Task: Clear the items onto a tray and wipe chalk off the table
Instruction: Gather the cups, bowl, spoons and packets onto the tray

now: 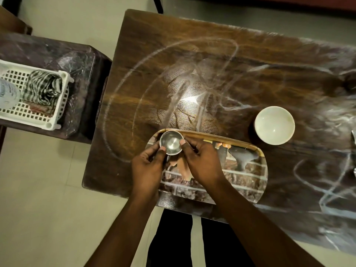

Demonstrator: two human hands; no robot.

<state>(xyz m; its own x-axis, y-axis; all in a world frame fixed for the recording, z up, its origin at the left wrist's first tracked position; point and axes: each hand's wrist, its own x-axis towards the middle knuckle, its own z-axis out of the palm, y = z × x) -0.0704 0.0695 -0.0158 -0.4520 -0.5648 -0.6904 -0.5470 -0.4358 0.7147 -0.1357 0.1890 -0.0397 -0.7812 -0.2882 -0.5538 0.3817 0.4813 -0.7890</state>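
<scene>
A small steel cup point(171, 142) is held over the left end of a patterned tray point(244, 170) that lies at the near edge of the wooden table point(146, 60). My left hand point(148, 168) grips the cup from the left side, near its handle. My right hand point(202, 160) pinches the cup's right rim with thumb and fingertips. A white bowl point(274, 125) stands on the table just beyond the tray's right end. White chalk lines point(123, 87) loop across most of the tabletop.
A low dark side table point(81, 105) at the left carries a white plastic basket point(57, 116) with a striped cloth point(43, 87) and a clear bottle point(7, 91). Something metallic point(354, 137) pokes in at the right edge. Pale floor lies between the tables.
</scene>
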